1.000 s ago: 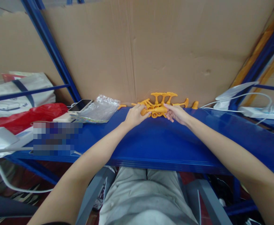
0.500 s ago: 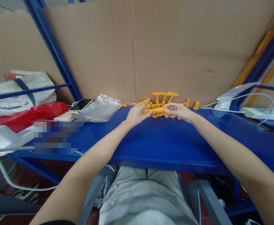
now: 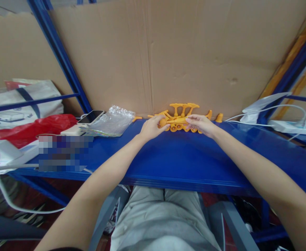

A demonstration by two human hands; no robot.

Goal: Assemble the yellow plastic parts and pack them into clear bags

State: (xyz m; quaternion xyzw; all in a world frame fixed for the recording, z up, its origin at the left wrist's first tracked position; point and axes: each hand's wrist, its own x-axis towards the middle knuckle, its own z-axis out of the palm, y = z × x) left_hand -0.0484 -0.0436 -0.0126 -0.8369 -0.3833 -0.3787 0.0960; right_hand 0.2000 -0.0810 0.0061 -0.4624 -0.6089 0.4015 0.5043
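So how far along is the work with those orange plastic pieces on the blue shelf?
Done: several T-shaped pieces stand upright against the cardboard. In hand: the left hand and right hand each grip an end of one orange piece. Left: loose orange pieces lie along the back of the blue shelf.

Left hand [image 3: 150, 128] and right hand [image 3: 200, 124] grip opposite ends of an orange plastic part [image 3: 174, 120] above blue shelf [image 3: 184, 157], cardboard [image 3: 168, 52] behind

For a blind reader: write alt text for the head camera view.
Both hands, left hand and right hand, hold a small orange plastic rod-shaped part between them above a blue metal shelf, before a pile of orange plastic T-shaped parts against a brown cardboard sheet.
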